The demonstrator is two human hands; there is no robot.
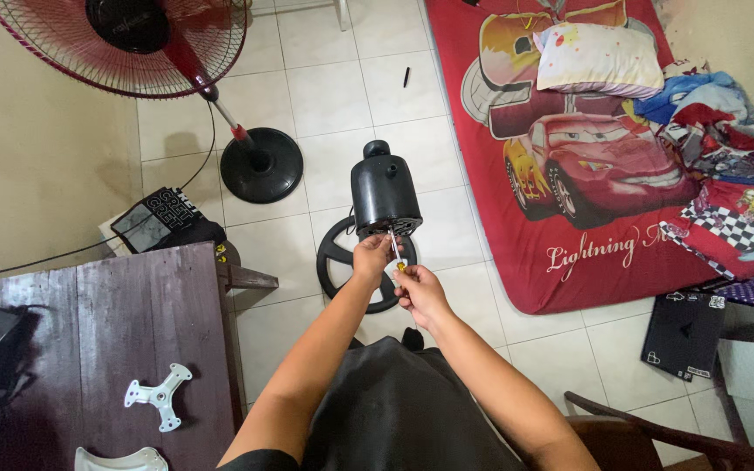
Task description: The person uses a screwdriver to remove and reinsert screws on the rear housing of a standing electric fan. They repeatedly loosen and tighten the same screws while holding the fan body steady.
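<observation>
A black fan motor housing (384, 188) stands upright on a stand with a round black base (339, 255) on the tiled floor. My left hand (370, 259) grips the underside of the housing by its vented bottom. My right hand (419, 290) holds a screwdriver (396, 251) with a yellow handle, its metal shaft pointing up into the bottom of the housing. Both forearms reach forward over my dark lap.
A red standing fan (146, 35) with a black base (261, 165) is at the upper left. A dark wooden table (106, 331) at left carries a white cross-shaped bracket (159, 397). A red printed mattress (569, 157) with pillow and bedding lies right. A chair (647, 432) is lower right.
</observation>
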